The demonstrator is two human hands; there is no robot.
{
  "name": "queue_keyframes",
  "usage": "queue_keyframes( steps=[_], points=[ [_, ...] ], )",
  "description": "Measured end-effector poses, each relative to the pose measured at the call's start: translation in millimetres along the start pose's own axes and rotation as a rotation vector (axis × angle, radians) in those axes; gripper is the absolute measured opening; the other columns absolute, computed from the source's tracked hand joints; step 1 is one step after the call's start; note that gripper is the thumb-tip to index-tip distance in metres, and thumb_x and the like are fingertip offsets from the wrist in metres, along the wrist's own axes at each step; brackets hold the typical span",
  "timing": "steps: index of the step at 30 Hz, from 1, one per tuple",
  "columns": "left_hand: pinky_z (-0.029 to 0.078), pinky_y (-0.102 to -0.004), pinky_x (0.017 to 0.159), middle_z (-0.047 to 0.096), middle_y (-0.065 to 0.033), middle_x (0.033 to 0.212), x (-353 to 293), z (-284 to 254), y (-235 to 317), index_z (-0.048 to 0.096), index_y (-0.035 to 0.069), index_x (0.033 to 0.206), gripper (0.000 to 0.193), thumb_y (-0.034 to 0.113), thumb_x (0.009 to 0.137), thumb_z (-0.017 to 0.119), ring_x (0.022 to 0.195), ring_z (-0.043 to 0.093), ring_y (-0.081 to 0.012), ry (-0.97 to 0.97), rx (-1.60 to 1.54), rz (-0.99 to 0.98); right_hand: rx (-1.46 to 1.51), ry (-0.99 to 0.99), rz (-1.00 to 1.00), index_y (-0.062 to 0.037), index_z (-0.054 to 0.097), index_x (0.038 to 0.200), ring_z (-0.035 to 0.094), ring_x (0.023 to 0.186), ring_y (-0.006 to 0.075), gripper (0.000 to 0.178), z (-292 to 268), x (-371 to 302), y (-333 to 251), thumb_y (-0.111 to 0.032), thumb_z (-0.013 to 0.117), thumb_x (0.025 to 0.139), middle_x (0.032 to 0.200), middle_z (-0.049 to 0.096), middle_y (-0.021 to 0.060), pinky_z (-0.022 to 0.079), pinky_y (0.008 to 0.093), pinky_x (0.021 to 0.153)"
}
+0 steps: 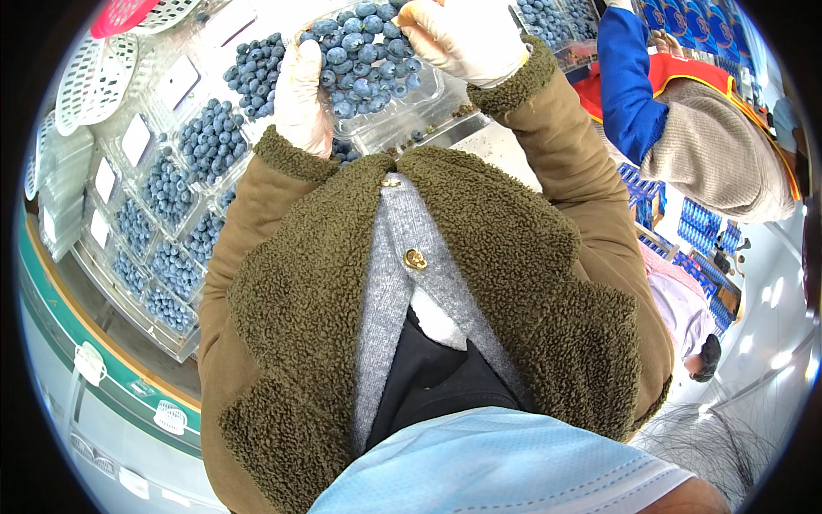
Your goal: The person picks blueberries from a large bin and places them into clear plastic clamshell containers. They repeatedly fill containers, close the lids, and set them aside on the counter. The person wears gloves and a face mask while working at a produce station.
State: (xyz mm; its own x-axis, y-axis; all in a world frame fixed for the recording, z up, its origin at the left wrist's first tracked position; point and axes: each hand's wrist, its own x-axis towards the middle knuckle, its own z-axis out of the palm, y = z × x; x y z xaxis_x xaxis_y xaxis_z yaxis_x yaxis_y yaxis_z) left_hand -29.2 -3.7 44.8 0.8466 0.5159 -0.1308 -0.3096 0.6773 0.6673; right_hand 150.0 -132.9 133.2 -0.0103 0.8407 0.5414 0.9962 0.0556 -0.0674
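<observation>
A clear plastic punnet heaped with blueberries (364, 64) is in front of me at the top of the view. My left hand (301, 103), in a pale glove, is closed on the punnet's left side, its thumb along the edge of the fruit. At the upper right of the berries is my right hand (462, 41), also gloved, with its fingers curled inward. Whatever lies between those fingertips is hidden. Just left of my left hand is another batch of blueberries (255, 75).
Several filled blueberry punnets (211, 140) stand in rows on the left. Beyond them are stacked clear lids (64, 184) and a white perforated basket (98, 81). A green-edged conveyor (128, 373) curves past at lower left. A co-worker in a red vest (685, 73) stands at right.
</observation>
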Motion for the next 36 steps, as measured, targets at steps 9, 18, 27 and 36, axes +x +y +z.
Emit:
queue_keyframes(
  steps=[9, 18, 27, 36],
  points=[
    [0.059, -0.0422, 0.099, 0.069, -0.0098, 0.124, -2, 0, -4, 0.058, 0.006, 0.135, 0.05, 0.037, 0.098, 0.071, 0.111, 0.069, -0.0225, 0.018, -0.036, -0.051, -0.086, -0.148, -0.162, -0.0135, 0.056, 0.075, 0.058, 0.067, 0.0259, 0.02, -4, 6, 10, -0.023, 0.072, 0.07, 0.072, 0.055, 0.0049, 0.047, 0.0398, 0.065],
    [0.061, -0.0399, 0.094, 0.068, -0.0085, 0.124, -3, 0, -7, 0.053, 0.009, 0.14, 0.046, 0.034, 0.103, 0.065, 0.109, 0.069, -0.0216, 0.06, -0.048, -0.099, -0.069, -0.091, -0.152, -0.0122, 0.054, 0.076, 0.057, 0.061, 0.0277, 0.019, 1, 5, 17, -0.021, 0.071, 0.074, 0.066, 0.053, 0.0049, 0.044, 0.0421, 0.063],
    [0.06, -0.0448, 0.095, 0.072, -0.0093, 0.118, -1, 3, -16, 0.064, 0.007, 0.125, 0.042, 0.035, 0.096, 0.075, 0.106, 0.07, -0.0232, 0.185, -0.037, -0.029, 0.043, -0.301, -0.007, -0.0122, 0.054, 0.073, 0.058, 0.06, 0.027, 0.019, -8, 12, 10, -0.021, 0.061, 0.088, 0.065, 0.057, 0.0056, 0.046, 0.0414, 0.06],
    [0.059, -0.0454, 0.097, 0.072, -0.0086, 0.119, -4, 8, -12, 0.064, 0.007, 0.126, 0.041, 0.035, 0.097, 0.073, 0.108, 0.07, -0.0232, 0.161, -0.033, -0.036, 0.714, -0.343, 0.397, -0.0107, 0.061, 0.074, 0.058, 0.056, 0.0265, 0.04, 0, 4, 17, -0.026, 0.046, 0.107, 0.064, 0.059, 0.0082, 0.047, 0.0371, 0.054]
  ],
)
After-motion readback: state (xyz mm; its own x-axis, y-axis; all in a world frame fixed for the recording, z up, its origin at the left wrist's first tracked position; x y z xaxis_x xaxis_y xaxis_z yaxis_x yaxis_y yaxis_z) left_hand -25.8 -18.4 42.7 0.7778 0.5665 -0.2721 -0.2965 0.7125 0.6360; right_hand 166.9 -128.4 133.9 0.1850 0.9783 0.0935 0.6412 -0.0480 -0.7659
